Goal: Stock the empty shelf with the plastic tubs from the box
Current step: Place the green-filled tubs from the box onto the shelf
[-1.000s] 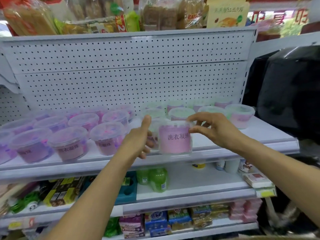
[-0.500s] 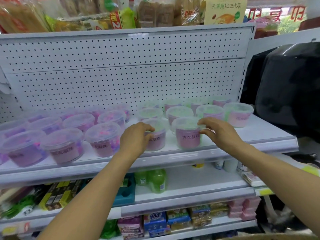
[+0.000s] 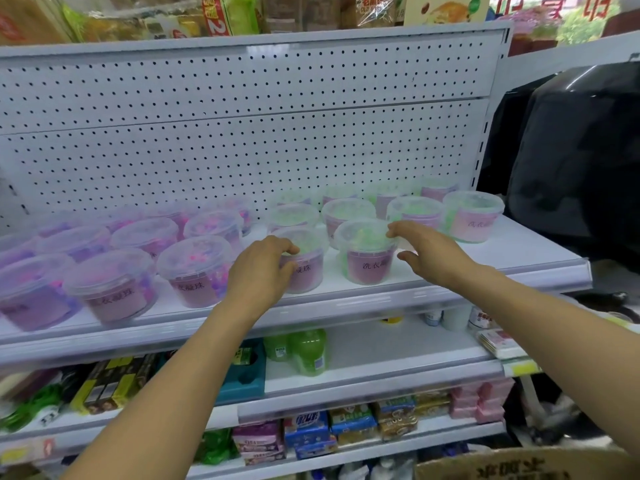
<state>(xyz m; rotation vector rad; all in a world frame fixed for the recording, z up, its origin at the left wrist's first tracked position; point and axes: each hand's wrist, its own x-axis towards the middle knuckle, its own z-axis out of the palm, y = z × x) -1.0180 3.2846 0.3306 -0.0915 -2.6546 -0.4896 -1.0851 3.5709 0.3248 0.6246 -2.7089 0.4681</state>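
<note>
centrally, two front-row plastic tubs stand upright on the white shelf (image 3: 502, 252), each with a clear lid, green beads and a pink label. left hand (image 3: 258, 268): fingers curled over the near side of the left tub (image 3: 304, 263), gripping its rim and wall. right hand (image 3: 427, 252): fingers spread and relaxed, fingertips touching the lid edge of the right tub (image 3: 365, 252), thumb apart from its wall, nothing held. behind these tubs stand more green-bead tubs (image 3: 472, 216), reaching toward the shelf's right end. left of the left tub stand rows of pink- and purple-bead tubs (image 3: 195, 270). behind all rises a perforated back panel (image 3: 242, 133). below the shelf, green bottles (image 3: 308, 351) stand on a lower shelf. a cardboard box (image 3: 519, 465) edge shows at the bottom right corner.
</note>
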